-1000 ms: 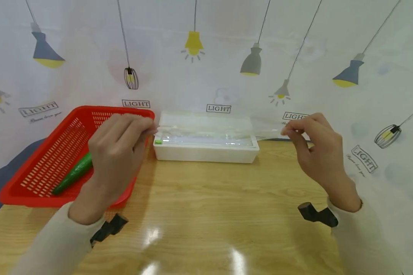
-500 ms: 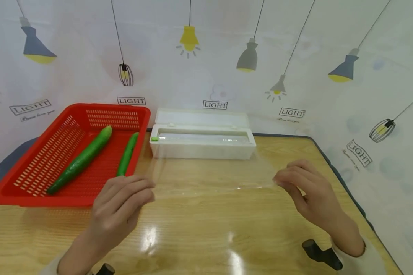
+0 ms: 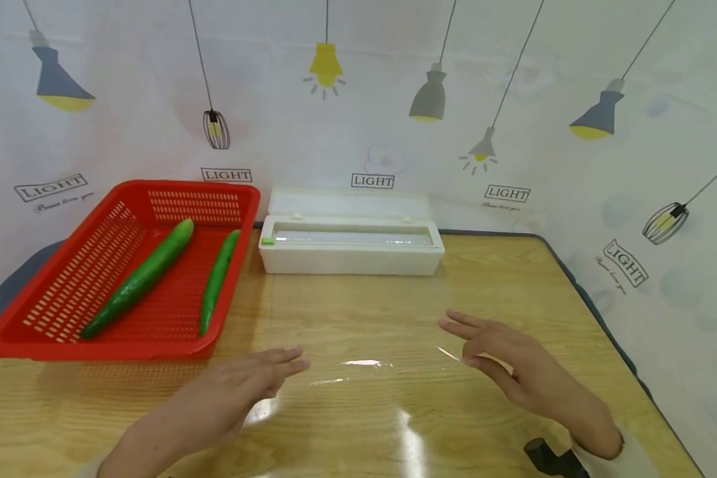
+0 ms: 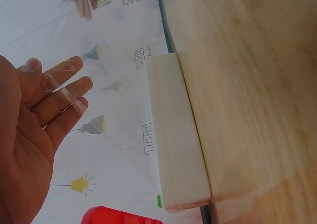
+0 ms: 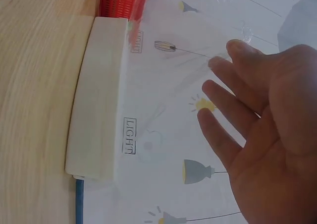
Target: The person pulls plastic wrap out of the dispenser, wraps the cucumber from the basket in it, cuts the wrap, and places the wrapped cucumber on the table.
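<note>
A sheet of clear cling film stretches between my two hands, in front of an opened white cling film dispenser. Its edges show mainly as glints. My left hand holds the left side between thumb and index finger, its other fingers extended; the left wrist view shows wrinkled film lying across them. On the other side, my right hand pinches the film with thumb and index finger, while the remaining fingers spread loosely. The dispenser's lid stands raised at the back, and a green tab marks its left end.
To the left stands a red plastic basket with a large cucumber and a thinner one inside. A wooden table lies beneath everything. A lamp-patterned white sheet hangs behind it.
Both hands have come back from the dispenser and lower toward me, drawing out the film. Their fingers have straightened somewhat. The basket and dispenser have kept their places.
</note>
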Demonstrator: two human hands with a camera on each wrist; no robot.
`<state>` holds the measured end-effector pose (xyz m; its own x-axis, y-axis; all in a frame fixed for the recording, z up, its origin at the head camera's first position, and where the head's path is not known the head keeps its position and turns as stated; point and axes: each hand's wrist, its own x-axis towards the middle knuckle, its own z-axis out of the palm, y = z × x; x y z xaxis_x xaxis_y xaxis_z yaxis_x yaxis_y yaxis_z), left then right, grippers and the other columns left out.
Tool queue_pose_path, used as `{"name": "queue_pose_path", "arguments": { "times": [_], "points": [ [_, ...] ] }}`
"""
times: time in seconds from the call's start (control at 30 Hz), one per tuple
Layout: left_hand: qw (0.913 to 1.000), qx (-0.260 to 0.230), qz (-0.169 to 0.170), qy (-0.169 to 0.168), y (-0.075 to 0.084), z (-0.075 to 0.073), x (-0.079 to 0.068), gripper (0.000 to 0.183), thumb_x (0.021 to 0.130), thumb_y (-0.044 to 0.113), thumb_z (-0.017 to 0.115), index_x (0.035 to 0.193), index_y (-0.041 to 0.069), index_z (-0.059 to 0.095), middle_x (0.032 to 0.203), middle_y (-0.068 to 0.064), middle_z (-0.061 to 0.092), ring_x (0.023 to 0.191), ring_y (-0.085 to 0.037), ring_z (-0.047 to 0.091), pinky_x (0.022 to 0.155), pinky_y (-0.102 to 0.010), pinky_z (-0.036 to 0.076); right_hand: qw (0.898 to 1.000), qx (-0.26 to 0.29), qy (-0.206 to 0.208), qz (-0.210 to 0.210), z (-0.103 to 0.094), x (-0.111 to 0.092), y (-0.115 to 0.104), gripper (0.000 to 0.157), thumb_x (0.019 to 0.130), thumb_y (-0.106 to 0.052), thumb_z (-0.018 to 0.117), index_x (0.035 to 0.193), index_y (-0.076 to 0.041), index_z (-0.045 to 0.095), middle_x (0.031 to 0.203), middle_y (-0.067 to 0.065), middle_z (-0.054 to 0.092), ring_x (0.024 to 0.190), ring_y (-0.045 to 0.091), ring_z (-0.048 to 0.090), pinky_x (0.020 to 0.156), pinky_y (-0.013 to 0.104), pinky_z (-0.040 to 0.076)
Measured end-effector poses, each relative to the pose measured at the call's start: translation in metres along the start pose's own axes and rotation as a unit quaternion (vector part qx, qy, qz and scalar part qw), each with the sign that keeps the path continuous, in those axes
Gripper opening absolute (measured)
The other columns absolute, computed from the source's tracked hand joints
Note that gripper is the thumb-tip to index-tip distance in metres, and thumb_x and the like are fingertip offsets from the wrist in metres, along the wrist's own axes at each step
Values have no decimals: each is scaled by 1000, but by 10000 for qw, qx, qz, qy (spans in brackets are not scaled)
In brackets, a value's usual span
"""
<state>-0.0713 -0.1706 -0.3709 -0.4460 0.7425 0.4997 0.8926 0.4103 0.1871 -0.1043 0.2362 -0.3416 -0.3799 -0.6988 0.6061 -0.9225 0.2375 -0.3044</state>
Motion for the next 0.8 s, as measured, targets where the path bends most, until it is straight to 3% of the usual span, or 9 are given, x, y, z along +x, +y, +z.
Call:
{"name": "queue_pose_path", "arguments": {
  "times": [0.17, 0.27, 0.37, 0.5, 0.57, 0.67, 0.8],
  "points": [
    [9972, 17, -453, -598, 0, 6, -10, 40, 105, 22, 38, 144, 17, 42, 141, 1, 49, 124, -19, 50, 95, -36, 45, 9963, 468, -590, 403, 9, -20, 11, 11, 98, -10, 53, 105, -15, 60, 130, 13, 58, 123, 25, 51, 98, 21, 39],
    [9871, -16, -894, -1326, 1, 9, -15, 52, 100, 16, 48, 149, 23, 33, 145, 4, 43, 128, -20, 46, 94, -43, 45, 9913, 541, -979, 697, 15, -25, 12, 22, 92, -2, 60, 107, -19, 60, 127, 9, 60, 119, 23, 55, 95, 20, 41],
    [9715, -53, -1370, -1932, 2, 13, -20, 68, 95, 15, 57, 152, 30, 24, 150, 7, 36, 133, -20, 40, 97, -45, 42, 9884, 369, -1239, 792, 25, -29, 16, 31, 88, 1, 64, 112, -19, 62, 124, 8, 63, 113, 22, 59, 90, 18, 44],
    [9651, -144, -1569, -2094, 1, 17, -24, 76, 88, 13, 66, 151, 29, 27, 149, 5, 37, 132, -22, 40, 98, -46, 41, 9846, 289, -1440, 952, 36, -32, 20, 30, 90, -2, 63, 116, -16, 64, 122, 9, 64, 106, 21, 63, 86, 17, 46],
    [9659, -164, -1529, -2082, -1, 20, -24, 73, 87, 11, 65, 150, 26, 32, 147, 3, 40, 130, -23, 43, 97, -47, 42, 9826, 346, -1517, 1015, 39, -34, 23, 26, 91, -3, 62, 115, -15, 64, 121, 9, 64, 105, 21, 63, 85, 17, 46],
    [9654, -155, -1495, -2132, -3, 23, -25, 67, 89, 12, 63, 149, 24, 34, 145, 0, 43, 128, -23, 46, 96, -46, 43, 9819, 384, -1552, 1013, 43, -38, 27, 26, 92, -1, 60, 115, -12, 64, 121, 9, 64, 104, 21, 63, 86, 16, 45],
    [9583, -318, -1625, -2328, -5, 27, -27, 67, 92, 13, 60, 151, 23, 30, 150, -1, 37, 132, -24, 41, 99, -45, 40, 9836, 236, -1499, 974, 50, -42, 31, 33, 89, 1, 63, 121, -9, 64, 120, 9, 64, 107, 21, 62, 90, 17, 44]
  ]
}}
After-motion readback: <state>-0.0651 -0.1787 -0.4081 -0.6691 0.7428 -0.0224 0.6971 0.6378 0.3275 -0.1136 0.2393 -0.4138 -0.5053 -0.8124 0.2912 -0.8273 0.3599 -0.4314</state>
